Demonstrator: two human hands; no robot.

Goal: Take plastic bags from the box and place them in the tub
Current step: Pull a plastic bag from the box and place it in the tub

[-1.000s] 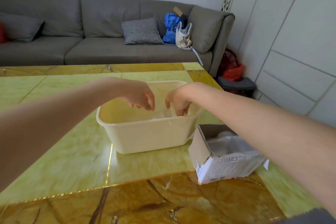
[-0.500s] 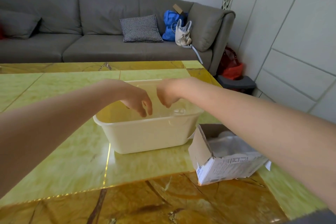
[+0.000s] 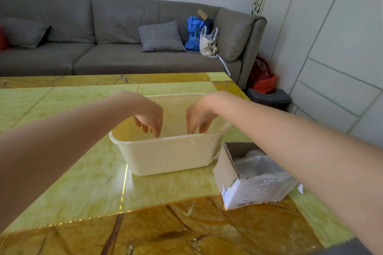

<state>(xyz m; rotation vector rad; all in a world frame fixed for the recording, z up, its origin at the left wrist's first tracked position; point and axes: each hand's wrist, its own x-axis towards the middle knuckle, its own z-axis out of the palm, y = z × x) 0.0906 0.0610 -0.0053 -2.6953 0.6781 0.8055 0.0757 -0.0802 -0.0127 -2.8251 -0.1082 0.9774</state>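
Note:
A cream plastic tub stands in the middle of the table. Both of my hands hang over its opening with their fingers pointing down into it. My left hand is above the tub's left half and my right hand above its right half, a gap between them. The fingers are loosely curled and I see nothing gripped in either hand. A thin clear wisp shows at the tub's near rim. The torn cardboard box lies right of the tub, with clear plastic bags inside; my right forearm crosses over it.
The table top is glossy yellow-green and amber marble. A grey sofa with a checked cushion, a blue bag and a white bag stands behind the table. A red bag and a dark bin sit on the floor at the right, by white wall panels.
My hands came close together over the tub half a second ago and have since spread apart. The tub and the box have not moved.

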